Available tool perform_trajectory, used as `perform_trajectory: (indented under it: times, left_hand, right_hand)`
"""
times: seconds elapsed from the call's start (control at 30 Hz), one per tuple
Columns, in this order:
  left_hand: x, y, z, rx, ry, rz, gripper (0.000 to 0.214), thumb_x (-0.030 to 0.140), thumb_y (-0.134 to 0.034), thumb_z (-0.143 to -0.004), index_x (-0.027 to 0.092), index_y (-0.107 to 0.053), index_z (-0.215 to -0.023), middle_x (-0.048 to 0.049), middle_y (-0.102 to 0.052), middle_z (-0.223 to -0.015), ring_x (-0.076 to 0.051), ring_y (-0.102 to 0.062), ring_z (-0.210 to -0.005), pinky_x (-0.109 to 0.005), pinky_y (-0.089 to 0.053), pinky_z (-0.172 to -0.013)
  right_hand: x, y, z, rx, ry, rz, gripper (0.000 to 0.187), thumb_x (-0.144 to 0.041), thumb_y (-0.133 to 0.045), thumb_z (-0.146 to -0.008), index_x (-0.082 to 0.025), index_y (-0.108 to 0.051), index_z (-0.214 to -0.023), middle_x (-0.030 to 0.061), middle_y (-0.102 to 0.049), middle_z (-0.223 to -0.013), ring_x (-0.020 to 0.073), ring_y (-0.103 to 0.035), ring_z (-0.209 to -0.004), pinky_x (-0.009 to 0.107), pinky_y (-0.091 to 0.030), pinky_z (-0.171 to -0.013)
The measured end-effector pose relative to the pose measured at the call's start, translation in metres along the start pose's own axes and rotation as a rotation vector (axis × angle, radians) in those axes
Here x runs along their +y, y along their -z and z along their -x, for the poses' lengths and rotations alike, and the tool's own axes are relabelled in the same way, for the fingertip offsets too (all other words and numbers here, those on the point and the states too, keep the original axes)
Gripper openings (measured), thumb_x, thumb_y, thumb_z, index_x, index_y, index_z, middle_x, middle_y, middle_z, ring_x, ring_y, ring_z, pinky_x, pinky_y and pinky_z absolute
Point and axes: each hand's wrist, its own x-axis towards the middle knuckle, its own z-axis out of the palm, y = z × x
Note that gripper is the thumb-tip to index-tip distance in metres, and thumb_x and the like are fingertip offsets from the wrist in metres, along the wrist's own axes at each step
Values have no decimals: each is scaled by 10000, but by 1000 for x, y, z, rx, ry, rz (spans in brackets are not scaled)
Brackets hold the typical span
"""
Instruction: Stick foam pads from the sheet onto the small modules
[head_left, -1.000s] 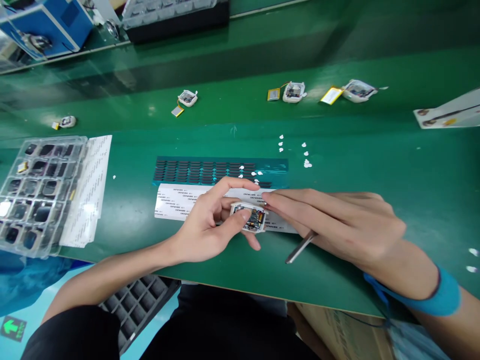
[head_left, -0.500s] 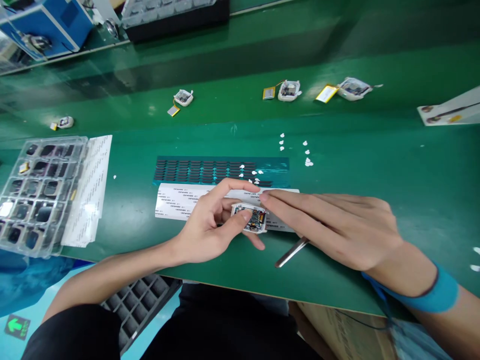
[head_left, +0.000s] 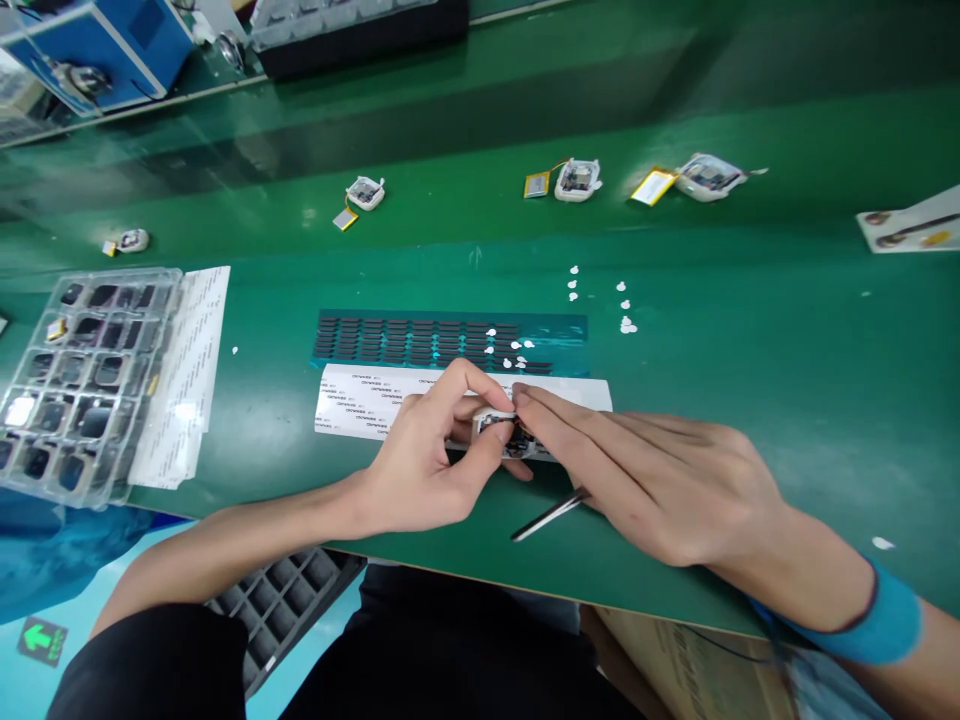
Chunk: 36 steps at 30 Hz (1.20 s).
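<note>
My left hand pinches a small white device case with an exposed circuit board, thumb and forefinger closed round it just above the green table. My right hand lies over the case's right side, its long fingers stretched onto the board, while metal tweezers stick out from under its palm. A white label strip lies beneath both hands, and a blue sheet of black pads sits just beyond it. A blue wrist strap circles my right wrist.
A clear tray of dark parts with a white sheet stands at the left. Several white cases with batteries lie on the far belt. Small white bits dot the table. A blue machine stands far left.
My right hand's fingers have slid left over the case, covering more of the board. The tweezers' free end has swung lower and to the left. My left hand keeps its grip.
</note>
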Motion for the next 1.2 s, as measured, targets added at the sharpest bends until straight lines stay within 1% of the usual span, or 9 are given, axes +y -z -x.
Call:
perform_trajectory:
  times: [0.1,0.33,0.43,0.5,0.57,0.67,0.87,1.07,1.2]
  left_hand:
    - [-1,-2,0,51,-75,-83,134,230,-616,-1020,219,-489,-1062,10,-730,-802,-128,-791,-709,-169,-592,-616]
    - [-2,-8,2,160,-232,-215,123,187,-642,-1001,214,-522,-991,-2,-766,-783,-116,-790,-706,-158,-604,-633]
    - [-1,-8,3,156,-199,-135,149,236,-643,-1039,206,-527,-950,-15,-766,-802,-127,-798,-694,-167,-621,-631]
    - [0,-7,3,124,-201,-71,161,262,-649,-1050,201,-537,-952,-16,-755,-812,-136,-803,-690,-180,-633,-630]
    - [1,-6,4,102,-218,-58,149,263,-650,-1052,198,-548,-965,-9,-739,-793,-139,-804,-691,-183,-631,-629]
    - [2,-6,5,97,-194,-113,163,265,-642,-1052,206,-530,-951,-6,-738,-765,-138,-801,-688,-174,-607,-598]
    - [1,-8,7,73,-128,-100,194,282,-674,-1034,215,-502,-972,-19,-780,-825,-153,-827,-729,-164,-622,-619]
    - [-4,-12,4,68,-53,34,254,272,-729,-1005,212,-487,-956,27,-710,-754,-171,-833,-726,-140,-610,-592]
    - [-5,-12,5,72,-29,100,246,290,-726,-1018,200,-501,-974,-5,-743,-875,-166,-832,-732,-142,-607,-572]
  right_hand:
    - [-3,0,-3,-2,27,48,420,-108,-425,-1113,-11,-577,-1493,173,-730,-1370,205,-781,-971,335,-605,-716]
    - [-12,7,-10,-22,-39,26,438,-76,-464,-1092,-34,-556,-1518,185,-735,-1343,206,-796,-885,321,-589,-633]
    - [-15,15,-18,-59,-136,-124,459,-12,-497,-1060,-124,-566,-1499,119,-757,-1323,177,-806,-908,268,-622,-644]
    - [-15,19,-21,-58,-230,-267,394,-45,-536,-1079,-187,-604,-1440,68,-792,-1247,164,-808,-873,238,-645,-676]
    - [-13,19,-23,-48,-338,-407,290,-131,-560,-1112,-234,-659,-1364,23,-823,-1092,154,-784,-727,236,-637,-624]
    - [-12,15,-24,-80,-505,-608,199,-214,-577,-1117,-275,-746,-1203,-29,-802,-868,122,-664,-502,234,-543,-469]
    - [-13,11,-34,-106,-675,-816,174,-280,-617,-1105,-240,-753,-1004,-27,-755,-736,94,-537,-417,216,-458,-416]
    - [-9,8,-32,-134,-796,-958,216,-337,-634,-1095,-218,-738,-949,3,-768,-785,131,-658,-530,215,-472,-425]
    - [-4,7,-31,-158,-786,-974,283,-377,-594,-1124,-225,-760,-952,8,-773,-828,126,-669,-584,213,-507,-467]
